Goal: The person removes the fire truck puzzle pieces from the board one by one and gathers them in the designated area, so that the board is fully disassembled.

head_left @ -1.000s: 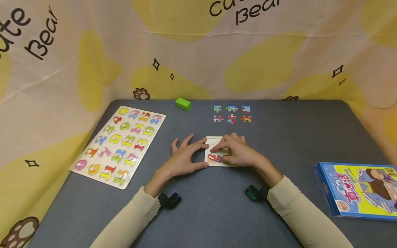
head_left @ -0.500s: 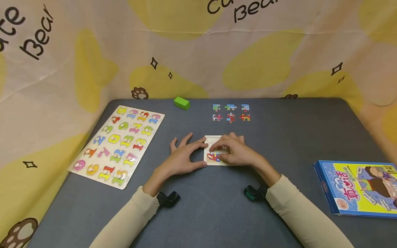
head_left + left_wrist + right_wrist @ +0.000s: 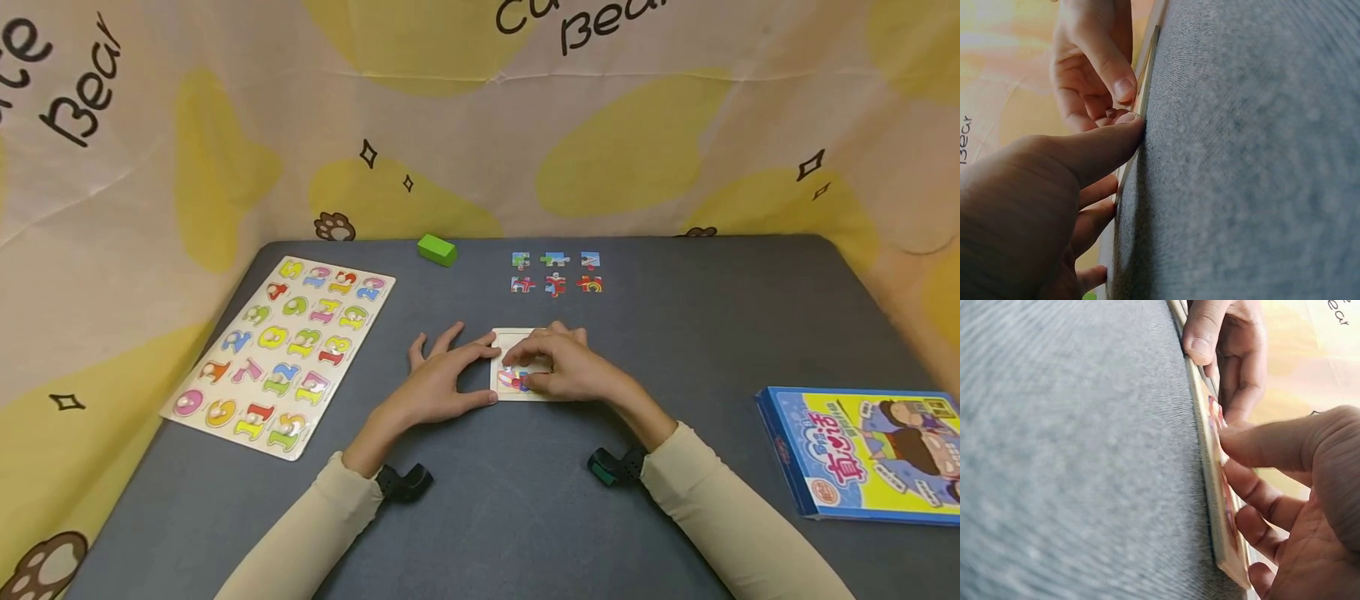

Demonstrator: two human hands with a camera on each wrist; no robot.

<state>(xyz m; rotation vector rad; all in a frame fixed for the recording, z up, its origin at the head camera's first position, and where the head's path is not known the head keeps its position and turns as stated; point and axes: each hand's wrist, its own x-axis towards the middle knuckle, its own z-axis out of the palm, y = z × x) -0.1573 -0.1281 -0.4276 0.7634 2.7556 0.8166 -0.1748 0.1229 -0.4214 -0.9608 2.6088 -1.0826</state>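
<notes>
A small white-framed jigsaw tray (image 3: 512, 338) lies in the middle of the table. My left hand (image 3: 438, 385) spreads along its left side, with thumb and forefinger touching the two left corners; the left wrist view shows the thumb (image 3: 1107, 144) against the tray's edge. Over the tray, my right hand (image 3: 573, 367) has curled fingers. Its thumb and forefinger pinch a colourful puzzle piece (image 3: 512, 380) in the lower left of the tray. In the right wrist view, the thumb touches the reddish piece (image 3: 1216, 411). The right hand hides much of the tray's right part.
Several loose jigsaw pieces (image 3: 555, 284) lie in two rows behind the tray. A green block (image 3: 437, 250) stands near the back edge. A number puzzle board (image 3: 288, 358) lies at left, and a blue-and-yellow box (image 3: 847, 450) at right. Printed cloth (image 3: 450, 125) hangs behind.
The view shifts slightly. Both hands stay at the tray. The puzzle piece at the right fingertips looks paler and pinker now than the red and blue seen before.
</notes>
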